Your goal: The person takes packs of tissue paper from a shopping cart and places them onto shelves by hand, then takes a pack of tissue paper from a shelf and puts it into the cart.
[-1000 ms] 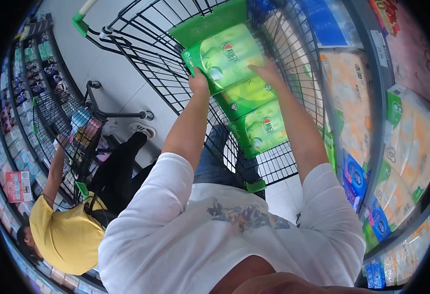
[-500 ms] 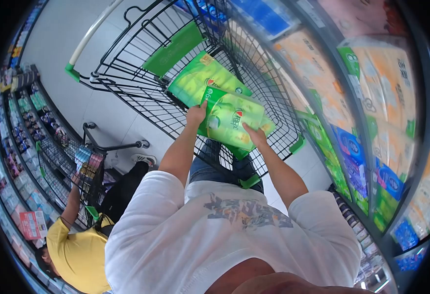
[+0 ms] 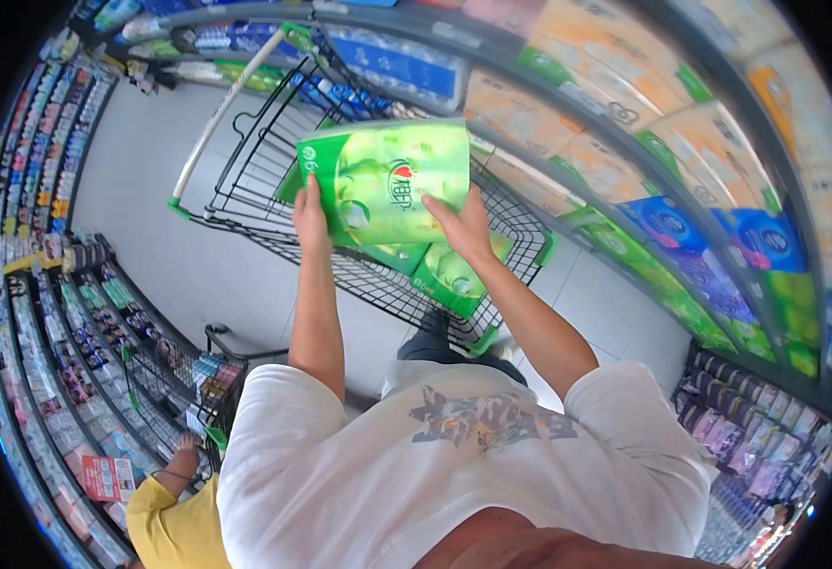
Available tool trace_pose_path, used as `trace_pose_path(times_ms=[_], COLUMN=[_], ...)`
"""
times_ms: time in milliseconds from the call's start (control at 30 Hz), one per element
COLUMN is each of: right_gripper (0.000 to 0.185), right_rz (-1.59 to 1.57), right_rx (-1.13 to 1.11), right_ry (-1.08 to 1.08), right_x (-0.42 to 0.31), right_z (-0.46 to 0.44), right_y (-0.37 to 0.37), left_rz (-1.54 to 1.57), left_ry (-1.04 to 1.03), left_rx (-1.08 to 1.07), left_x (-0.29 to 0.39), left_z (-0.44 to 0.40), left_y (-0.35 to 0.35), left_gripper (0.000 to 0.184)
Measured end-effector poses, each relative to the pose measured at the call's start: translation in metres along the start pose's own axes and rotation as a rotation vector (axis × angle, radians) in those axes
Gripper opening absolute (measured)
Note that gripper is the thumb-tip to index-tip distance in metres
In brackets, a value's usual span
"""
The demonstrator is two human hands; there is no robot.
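A bright green pack of tissue paper (image 3: 402,194), with a red heart logo, is raised above the shopping cart between my two hands. My left hand (image 3: 313,220) grips its left side, the thumb lying on the front. My right hand (image 3: 465,228) holds the lower right side, its thumb pressed on the front face. Below lies another green tissue pack (image 3: 456,282) in the black wire shopping cart (image 3: 369,284). Part of a further green pack shows under the held one, mostly hidden. The fingers behind the held pack are out of sight.
Shelves of tissue packs (image 3: 625,104) line the right and far sides. At lower left a person in a yellow top (image 3: 184,522) is beside a second cart (image 3: 165,365), near a shelf of small goods (image 3: 46,408). Hanging packets (image 3: 743,417) are at lower right.
Both hands have lifted the tissue pack higher, up and to the left in view. The pack beneath is now more exposed. The camera view has shifted, showing more shelves at the far side.
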State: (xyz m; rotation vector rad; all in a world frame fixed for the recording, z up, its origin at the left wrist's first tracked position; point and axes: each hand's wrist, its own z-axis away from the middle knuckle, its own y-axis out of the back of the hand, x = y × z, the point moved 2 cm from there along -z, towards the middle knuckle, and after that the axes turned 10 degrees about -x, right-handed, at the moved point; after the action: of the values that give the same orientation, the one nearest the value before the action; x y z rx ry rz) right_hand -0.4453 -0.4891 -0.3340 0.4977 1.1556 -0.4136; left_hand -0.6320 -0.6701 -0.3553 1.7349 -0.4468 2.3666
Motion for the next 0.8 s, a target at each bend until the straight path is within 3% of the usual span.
trace_pose_path(times_ms=[67,233,267,333,433,467,533,667,800], right_gripper=[0.07,0.069,0.069,0.069,0.063,0.06,0.056,0.057,0.054], right_rz=[-0.025,-0.083,-0.073,-0.074,-0.082,-0.102,-0.189,-0.233,-0.45], right_rx=[0.101,0.31,0.361,0.505,0.524,0.511,0.645,0.892,1.019], right_ry=[0.157,0.212,0.224,0.537,0.444,0.367,0.366,0.226,0.178], right_x=[-0.032,-0.08,-0.079,-0.08,-0.041,-0.027,0.011,0.097,0.152], right_z=[0.021,0.135,0.166,0.237,0.339,0.373,0.435,0.548,0.629], right_y=[0.034,0.189,0.225,0.288,0.382,0.403,0.438,0.483,0.504], left_rz=[0.013,0.043,0.111,0.089,-0.193,-0.313,-0.162,-0.178,-0.294], left_ry=[-0.127,-0.374,-0.385,-0.497,-0.692,-0.558,-0.337,-0.155,-0.01], left_rx=[-0.06,-0.333,-0.432,-0.518,-0.643,-0.745,-0.942,-1.245,-1.394], left_x=[0.045,0.122,0.129,0.129,0.097,0.066,0.018,-0.072,-0.123], left_z=[0.016,0.13,0.167,0.232,0.332,0.351,0.409,0.518,0.596], left_y=[-0.042,-0.179,-0.21,-0.26,-0.343,-0.363,-0.413,-0.47,-0.514], left_gripper=[0.042,0.029,0.026,0.025,0.039,0.046,0.047,0.054,0.051])
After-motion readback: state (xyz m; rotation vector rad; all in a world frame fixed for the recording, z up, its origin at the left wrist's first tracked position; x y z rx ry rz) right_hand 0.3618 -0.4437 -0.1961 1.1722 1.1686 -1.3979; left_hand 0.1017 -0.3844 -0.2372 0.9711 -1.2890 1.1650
